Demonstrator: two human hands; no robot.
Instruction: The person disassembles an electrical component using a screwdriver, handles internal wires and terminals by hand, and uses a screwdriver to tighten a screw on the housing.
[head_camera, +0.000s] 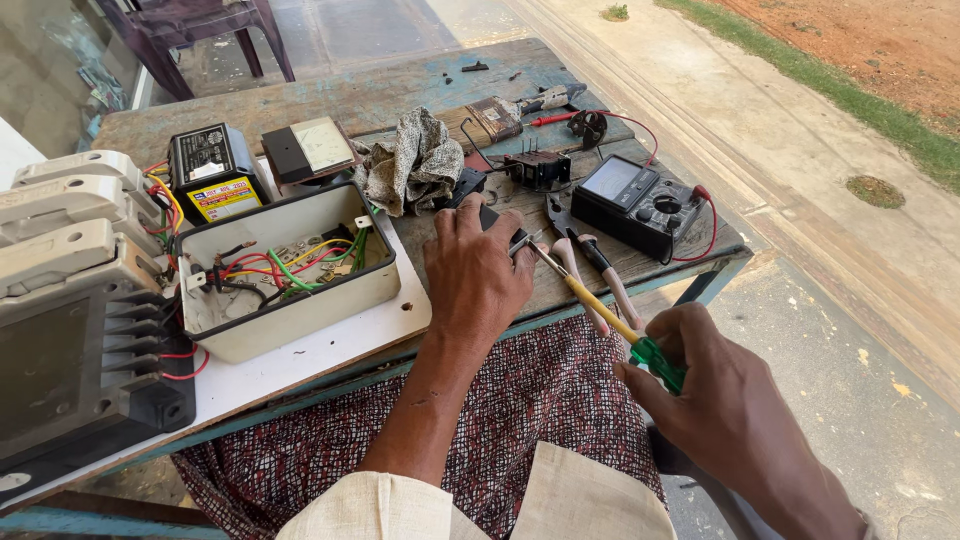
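A person works a screwdriver against a small black part at a weathered blue wooden workbench (330, 100).

At left stands a grey switchgear unit (70, 300), then an open white plastic box (300, 290) with coloured wires inside. The left hand (475, 275) presses flat over the small black part (490, 215), fingers curled around it. The right hand (725, 400), near right, grips the green-handled, yellow-shafted screwdriver (600, 315), its tip touching the part. Pink-handled pliers (590, 265) and a black multimeter (640, 205) lie beyond.
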